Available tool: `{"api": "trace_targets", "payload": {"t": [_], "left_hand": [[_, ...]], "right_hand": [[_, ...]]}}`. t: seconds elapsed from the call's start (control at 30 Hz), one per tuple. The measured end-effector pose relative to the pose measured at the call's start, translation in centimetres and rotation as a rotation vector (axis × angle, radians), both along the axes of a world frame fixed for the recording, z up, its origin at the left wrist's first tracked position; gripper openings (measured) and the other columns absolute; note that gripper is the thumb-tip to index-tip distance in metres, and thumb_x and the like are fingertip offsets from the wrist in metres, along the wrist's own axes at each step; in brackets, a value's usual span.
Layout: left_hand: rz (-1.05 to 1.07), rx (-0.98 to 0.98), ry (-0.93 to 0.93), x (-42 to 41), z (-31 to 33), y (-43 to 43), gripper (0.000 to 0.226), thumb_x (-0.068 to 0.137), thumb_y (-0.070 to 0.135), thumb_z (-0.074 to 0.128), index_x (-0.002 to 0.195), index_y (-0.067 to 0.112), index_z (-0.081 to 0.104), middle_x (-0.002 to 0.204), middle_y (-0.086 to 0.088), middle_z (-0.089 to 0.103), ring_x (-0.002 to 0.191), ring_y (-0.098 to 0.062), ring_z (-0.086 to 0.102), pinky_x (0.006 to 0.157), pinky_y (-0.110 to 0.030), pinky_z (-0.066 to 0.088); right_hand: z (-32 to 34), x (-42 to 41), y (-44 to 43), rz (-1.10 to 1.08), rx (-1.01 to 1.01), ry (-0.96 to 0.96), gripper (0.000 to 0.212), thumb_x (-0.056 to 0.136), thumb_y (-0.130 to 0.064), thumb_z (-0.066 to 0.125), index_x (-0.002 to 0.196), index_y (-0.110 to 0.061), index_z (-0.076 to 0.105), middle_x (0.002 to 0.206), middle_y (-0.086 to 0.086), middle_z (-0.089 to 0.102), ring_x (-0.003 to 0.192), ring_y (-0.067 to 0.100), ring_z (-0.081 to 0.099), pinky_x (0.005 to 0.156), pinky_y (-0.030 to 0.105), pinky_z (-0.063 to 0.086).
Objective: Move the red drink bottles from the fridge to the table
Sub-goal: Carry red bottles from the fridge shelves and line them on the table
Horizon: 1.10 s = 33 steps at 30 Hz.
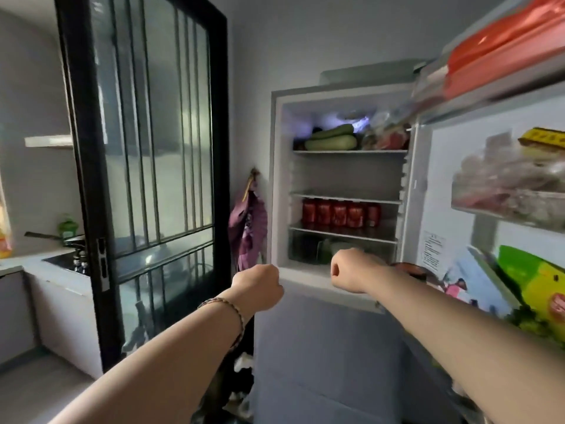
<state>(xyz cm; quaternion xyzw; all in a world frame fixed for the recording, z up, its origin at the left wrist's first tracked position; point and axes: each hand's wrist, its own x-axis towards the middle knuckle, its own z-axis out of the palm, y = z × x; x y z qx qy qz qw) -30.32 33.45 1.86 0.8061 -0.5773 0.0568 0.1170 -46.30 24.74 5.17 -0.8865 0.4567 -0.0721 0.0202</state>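
Note:
The fridge stands open ahead of me. Several red drink bottles stand in a row on its third shelf, below an empty shelf. Both my arms reach forward. My left hand is a closed fist with nothing in it, level with the fridge's lower left corner and short of the compartment. My right hand is also a closed fist, in front of the bottom drawer, just below the red bottles. I see nothing held in either hand.
Green gourds and bagged food fill the top shelf. The open fridge door on the right carries packed bins. A black-framed glass door stands left, with a counter and sink beyond. A purple bag hangs beside the fridge.

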Motion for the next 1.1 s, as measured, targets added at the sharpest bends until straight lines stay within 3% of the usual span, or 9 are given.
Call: {"api": "trace_targets", "payload": {"t": [0.17,0.3,0.57,0.77,0.83,0.9,1.03,1.1], "left_hand": [[-0.098,-0.017,-0.035,4.7,1.9,-12.0,0.028,0.094,0.023,0.041,0.109,0.014,0.062,0.112,-0.006,0.064,0.101,-0.027,0.061,0.081,-0.033,0.049],[-0.129,-0.033,0.049,7.7,2.9,-21.2,0.022,0.091,0.023,0.044,0.101,0.015,0.062,0.102,-0.004,0.067,0.09,-0.026,0.064,0.073,-0.031,0.048],[-0.211,-0.031,0.075,10.8,0.5,-37.6,0.026,0.096,0.029,0.04,0.103,0.014,0.06,0.101,-0.006,0.066,0.089,-0.025,0.063,0.075,-0.033,0.052],[-0.217,-0.125,0.104,11.5,-0.6,-48.3,0.025,0.096,0.03,0.039,0.101,0.017,0.06,0.098,-0.001,0.066,0.089,-0.023,0.061,0.072,-0.03,0.045],[-0.216,-0.137,0.117,11.8,-0.6,-51.3,0.024,0.096,0.031,0.04,0.101,0.018,0.06,0.098,0.0,0.066,0.088,-0.022,0.061,0.073,-0.031,0.046],[-0.23,-0.141,0.135,12.2,-0.6,-53.6,0.023,0.096,0.031,0.04,0.1,0.02,0.059,0.096,0.001,0.066,0.083,-0.018,0.059,0.071,-0.03,0.046],[-0.273,-0.143,0.166,12.8,-1.1,-56.6,0.018,0.096,0.03,0.043,0.101,0.023,0.059,0.093,0.004,0.064,0.081,-0.014,0.06,0.071,-0.027,0.049],[-0.298,-0.155,0.135,13.0,-1.6,-57.5,0.017,0.095,0.03,0.045,0.102,0.023,0.06,0.095,0.004,0.067,0.084,-0.013,0.062,0.07,-0.023,0.047]], "right_hand": [[0.7,4.3,-12.1,-0.168,0.045,-0.057,0.015,0.087,-0.017,0.051,0.075,-0.013,0.059,0.079,0.006,0.058,0.082,0.029,0.058,0.065,0.029,0.044],[0.0,6.7,-20.6,-0.302,0.014,-0.088,0.028,0.09,-0.015,0.05,0.113,-0.012,0.064,0.116,0.007,0.063,0.107,0.028,0.06,0.089,0.035,0.049],[-2.9,9.5,-36.9,-0.445,0.015,-0.237,0.021,0.09,-0.021,0.056,0.107,-0.013,0.064,0.108,0.005,0.066,0.095,0.024,0.064,0.078,0.031,0.051],[-4.3,11.3,-50.3,-0.471,0.137,-0.609,0.049,0.085,-0.025,0.066,0.127,-0.004,0.049,0.126,0.017,0.057,0.114,0.033,0.057,0.092,0.036,0.047],[-4.4,11.8,-54.4,-0.507,0.19,-0.715,0.078,0.081,-0.03,0.07,0.141,-0.001,0.03,0.139,0.02,0.045,0.126,0.035,0.048,0.103,0.039,0.04],[-4.2,12.0,-57.1,-0.537,0.221,-0.84,0.09,0.081,-0.028,0.072,0.145,0.001,0.016,0.145,0.02,0.039,0.133,0.034,0.04,0.108,0.037,0.034],[-5.2,11.9,-61.0,-0.521,0.242,-0.968,0.058,0.079,-0.015,0.075,0.129,-0.003,0.048,0.133,0.014,0.055,0.125,0.026,0.051,0.103,0.028,0.037],[-5.9,12.1,-61.8,-0.519,0.224,-1.023,0.061,0.073,-0.019,0.08,0.126,-0.008,0.052,0.129,0.011,0.059,0.122,0.024,0.054,0.101,0.027,0.039]]}}
